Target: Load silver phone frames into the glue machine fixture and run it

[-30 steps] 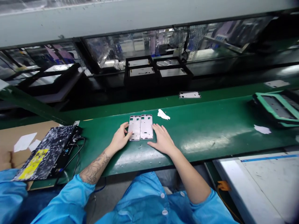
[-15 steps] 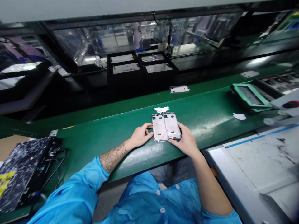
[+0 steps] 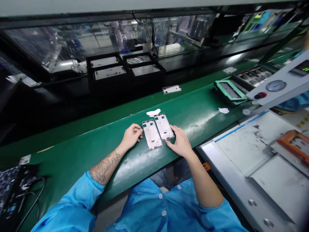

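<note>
Two silver phone middle frames lie flat and side by side on the green bench. My right hand (image 3: 179, 141) grips the right phone frame (image 3: 164, 127) at its lower right corner, fingers on the right edge and thumb at the bottom edge. This frame sits a little farther from me than the left phone frame (image 3: 152, 135). Just left of the left frame, my left hand (image 3: 132, 136) has its fingers curled in, with nothing visible in them. A crumpled white wipe (image 3: 153, 112) lies beyond the two frames.
Another phone frame (image 3: 172, 89) lies farther back on the green strip. Black trays (image 3: 127, 75) with pale panels stand behind. To the right are a green-rimmed fixture (image 3: 230, 90), a white scrap (image 3: 224, 110) and a machine with a gauge (image 3: 276, 85). Cables (image 3: 36, 196) lie at left.
The view has turned right. The right phone frame has shifted away from me relative to the left one, with my right hand on it. My left hand's fingers have curled in beside the left frame.
</note>
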Demonstrator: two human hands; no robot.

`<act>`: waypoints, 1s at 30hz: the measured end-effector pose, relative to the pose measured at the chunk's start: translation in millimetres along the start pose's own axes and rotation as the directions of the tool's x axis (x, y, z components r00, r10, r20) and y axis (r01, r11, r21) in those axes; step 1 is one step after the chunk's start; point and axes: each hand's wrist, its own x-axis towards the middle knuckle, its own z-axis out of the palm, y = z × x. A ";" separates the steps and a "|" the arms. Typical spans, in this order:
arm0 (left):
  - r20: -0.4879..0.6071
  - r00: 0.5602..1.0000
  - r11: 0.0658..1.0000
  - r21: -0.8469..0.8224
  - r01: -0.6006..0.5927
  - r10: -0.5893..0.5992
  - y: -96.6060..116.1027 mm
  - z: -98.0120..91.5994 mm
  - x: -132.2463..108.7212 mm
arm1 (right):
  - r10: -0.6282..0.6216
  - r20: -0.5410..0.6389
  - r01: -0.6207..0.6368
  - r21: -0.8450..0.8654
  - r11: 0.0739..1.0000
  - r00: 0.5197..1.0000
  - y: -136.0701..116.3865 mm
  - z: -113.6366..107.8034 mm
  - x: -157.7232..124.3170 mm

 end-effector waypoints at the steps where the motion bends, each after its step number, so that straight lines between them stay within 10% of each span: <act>1: -0.036 0.999 1.000 0.015 -0.004 0.004 0.5 -2.5 4.1 | -0.005 -0.017 0.005 0.005 1.000 1.000 -1.2 -0.2 -1.0; 7: -0.082 0.994 0.986 0.159 -0.056 0.070 10.5 -12.4 40.0 | 0.107 -0.285 -0.085 0.089 0.992 0.952 -50.4 19.7 -37.8; 15: 0.060 0.982 0.929 0.317 -0.191 0.182 12.2 5.6 27.1 | 0.127 -0.119 -0.134 -0.052 0.990 0.985 -110.7 38.3 -66.6; 24: 0.219 0.894 0.718 0.535 -0.446 0.391 25.0 10.5 109.6 | 0.254 -0.233 -0.264 -0.014 0.964 0.939 -57.5 -49.8 -53.4; 30: 0.181 0.905 0.612 0.684 -0.397 0.385 18.7 -8.8 98.8 | 0.323 -0.261 -0.281 0.187 0.941 0.910 -2.9 -81.1 -17.0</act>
